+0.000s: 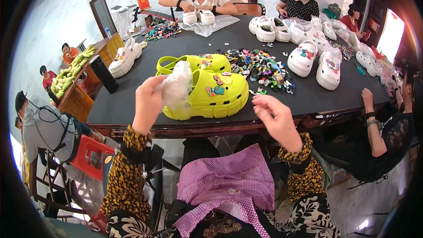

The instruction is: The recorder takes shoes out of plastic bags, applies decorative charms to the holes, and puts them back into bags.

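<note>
Two lime-yellow clogs stand side by side on the dark table before me. The nearer clog [220,92] has its toe to the right and carries several colourful charms on its upper. Behind it, the farther clog [200,63] is partly covered, its heel strap at the left. My left hand [148,101] pinches a crumpled clear plastic bag [177,87], which hangs over the nearer clog's heel opening. My right hand [276,117] is off the clog's toe, just over the table edge, fingers apart and holding nothing.
A heap of small charms [264,68] lies behind the clogs. White clogs [303,57] stand to the right, another white clog [125,57] at left beside a black cylinder [103,75]. Across the table a person [200,2] handles white clogs. More people sit around.
</note>
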Demonstrator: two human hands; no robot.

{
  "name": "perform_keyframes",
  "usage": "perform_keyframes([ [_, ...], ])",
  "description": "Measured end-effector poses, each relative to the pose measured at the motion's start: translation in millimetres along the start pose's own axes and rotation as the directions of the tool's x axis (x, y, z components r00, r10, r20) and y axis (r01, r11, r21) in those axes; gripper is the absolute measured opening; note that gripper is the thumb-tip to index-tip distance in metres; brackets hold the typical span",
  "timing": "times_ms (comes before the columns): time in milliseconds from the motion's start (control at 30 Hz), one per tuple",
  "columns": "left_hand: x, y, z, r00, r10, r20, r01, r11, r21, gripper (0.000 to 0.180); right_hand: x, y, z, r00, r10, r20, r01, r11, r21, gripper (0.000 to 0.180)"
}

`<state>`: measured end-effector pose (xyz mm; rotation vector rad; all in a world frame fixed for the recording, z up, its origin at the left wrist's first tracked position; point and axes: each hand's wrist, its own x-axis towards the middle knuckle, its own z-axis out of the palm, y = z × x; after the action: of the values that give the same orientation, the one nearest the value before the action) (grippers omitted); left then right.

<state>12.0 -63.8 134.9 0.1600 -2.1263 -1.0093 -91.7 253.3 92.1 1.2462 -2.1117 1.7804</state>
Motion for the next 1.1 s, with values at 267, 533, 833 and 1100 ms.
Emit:
perform_keyframes([
  [267,31.4,-18.7,19.8,0.930,0.288,0.227,-0.363,0.809,0.462,0.027,27.4,46.1,-27.2,0.984,0.117,-0.136,-0.119,0.993,-0.005,0.013],
  [533,23.1,8.5,29.9,0.806,0.242,0.539,-0.524,0.716,0.461,0.033,25.3,97.4,-13.9,0.970,0.224,-0.090,-0.217,0.973,0.081,0.015],
  [833,31.4,20.6,17.9,0.739,0.055,0.671,-0.329,0.899,0.289,0.027,18.5,99.5,-3.8,0.979,0.120,-0.167,-0.134,0.988,-0.074,0.011],
  [1100,42.4,5.6,29.5,0.664,-0.057,0.746,-0.115,0.977,0.177,0.027,16.5,95.3,-0.2,0.986,0.015,-0.164,-0.051,0.974,-0.219,0.012],
])
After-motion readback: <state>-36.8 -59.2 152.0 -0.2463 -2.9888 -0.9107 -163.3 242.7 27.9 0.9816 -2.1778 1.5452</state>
